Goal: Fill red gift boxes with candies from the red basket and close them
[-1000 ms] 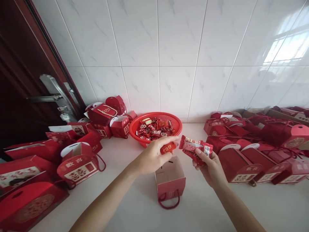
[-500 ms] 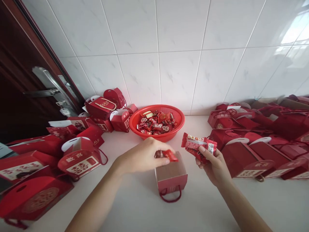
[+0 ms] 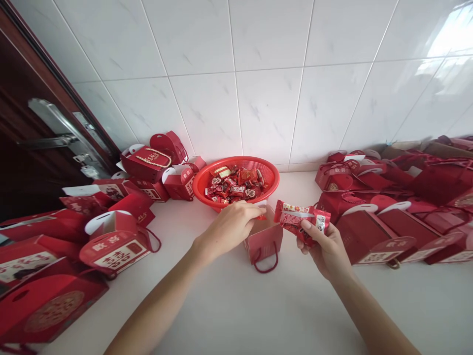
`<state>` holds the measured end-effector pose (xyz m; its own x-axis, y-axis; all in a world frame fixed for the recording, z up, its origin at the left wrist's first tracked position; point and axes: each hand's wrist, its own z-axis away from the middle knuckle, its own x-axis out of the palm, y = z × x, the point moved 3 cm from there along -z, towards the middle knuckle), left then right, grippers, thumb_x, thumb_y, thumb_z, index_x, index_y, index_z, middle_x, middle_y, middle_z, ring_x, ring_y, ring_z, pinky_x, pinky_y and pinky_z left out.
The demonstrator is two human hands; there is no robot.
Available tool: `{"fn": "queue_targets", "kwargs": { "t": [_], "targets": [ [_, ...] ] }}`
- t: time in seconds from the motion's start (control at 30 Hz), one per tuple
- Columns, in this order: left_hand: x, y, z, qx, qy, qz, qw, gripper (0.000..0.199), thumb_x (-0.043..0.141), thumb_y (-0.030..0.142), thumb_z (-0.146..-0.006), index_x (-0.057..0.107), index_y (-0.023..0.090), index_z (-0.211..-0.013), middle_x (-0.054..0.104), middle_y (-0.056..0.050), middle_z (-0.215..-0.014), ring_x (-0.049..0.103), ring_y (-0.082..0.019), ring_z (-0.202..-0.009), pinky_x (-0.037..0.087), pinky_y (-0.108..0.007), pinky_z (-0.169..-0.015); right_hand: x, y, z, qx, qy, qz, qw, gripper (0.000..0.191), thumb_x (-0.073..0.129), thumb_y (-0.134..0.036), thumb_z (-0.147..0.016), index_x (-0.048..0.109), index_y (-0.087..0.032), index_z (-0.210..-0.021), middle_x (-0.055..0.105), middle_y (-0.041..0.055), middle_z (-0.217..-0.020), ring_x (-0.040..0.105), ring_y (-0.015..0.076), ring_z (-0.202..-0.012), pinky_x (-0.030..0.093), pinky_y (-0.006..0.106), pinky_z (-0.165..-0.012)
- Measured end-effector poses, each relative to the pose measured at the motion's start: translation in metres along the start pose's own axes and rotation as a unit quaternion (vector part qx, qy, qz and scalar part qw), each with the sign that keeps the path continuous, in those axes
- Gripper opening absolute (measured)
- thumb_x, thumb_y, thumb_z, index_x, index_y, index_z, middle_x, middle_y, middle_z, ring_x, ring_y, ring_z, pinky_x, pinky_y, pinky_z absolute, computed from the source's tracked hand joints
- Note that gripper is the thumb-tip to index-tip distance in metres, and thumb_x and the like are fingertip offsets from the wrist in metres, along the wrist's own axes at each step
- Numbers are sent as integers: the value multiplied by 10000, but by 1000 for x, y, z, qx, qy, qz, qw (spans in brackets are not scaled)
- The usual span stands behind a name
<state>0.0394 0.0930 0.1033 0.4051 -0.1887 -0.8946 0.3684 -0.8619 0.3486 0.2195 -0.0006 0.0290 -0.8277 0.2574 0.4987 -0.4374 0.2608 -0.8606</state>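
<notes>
Open red box (image 3: 263,249) and red wrapped packets (image 3: 300,217), with white counter (image 3: 258,315)

Right hand (image 3: 327,249): fingers bent, thumb pressed on top; the red wrapped packets are gripped in a small stack, held above the counter at the right of the box. Left hand (image 3: 234,224): palm down, fingers drawn together over the far part of the box; whether anything is pinched cannot be told, the fingertips being partly hidden. Open red box: stood near the middle of the counter, in front of the red basket (image 3: 274,180); a cord handle (image 3: 266,271) is hung at its near face. Basket: set toward the counter's back edge; filled with wrapped sweets (image 3: 238,187). Boxes of the left group (image 3: 116,251): spread along the left side toward the back left corner; several are gaping. Boxes of the right group (image 3: 373,236): crowded on the right side, reaching the back edge; backed by a tiled wall (image 3: 273,108).
</notes>
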Motion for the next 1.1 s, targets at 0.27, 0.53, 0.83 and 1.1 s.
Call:
{"fn": "queue_targets", "kwargs": {
  "t": [0.27,0.53,0.83,1.1],
  "targets": [
    [0,-2,-3,-8,-43,26,999,459,466,7,-841,767,272,-1066,783,9,-966,693,-187,-836,475,-270,-740,3,-2,1,-14,4,0,1000,280,864,-369,-740,693,-150,-698,651,22,-615,565,100,-441,434,193,-377],
    [0,-4,-2,12,58,61,996,303,519,123,-923,733,231,-1108,758,-43,-1103,694,-205,-1013,535,-321,-889,3,-6,1,-54,42,27,997,299,876,-379,-713,683,-150,-704,643,26,-568,562,121,-440,433,217,-372],
    [3,33,-6,58,213,155,963,211,704,260,-887,672,203,-1088,684,-71,-1072,656,-202,-1044,551,-340,-917,16,-8,10,-67,21,23,997,278,831,-389,-766,684,-163,-695,609,8,-559,552,127,-440,437,233,-366],
    [12,38,-6,19,197,216,956,188,699,233,-892,688,224,-1079,676,-53,-1076,666,-181,-1015,583,-269,-798,20,-5,14,-51,5,-5,999,255,809,-372,-801,686,-165,-715,603,-7,-581,549,103,-448,431,202,-377]
  ]
}}
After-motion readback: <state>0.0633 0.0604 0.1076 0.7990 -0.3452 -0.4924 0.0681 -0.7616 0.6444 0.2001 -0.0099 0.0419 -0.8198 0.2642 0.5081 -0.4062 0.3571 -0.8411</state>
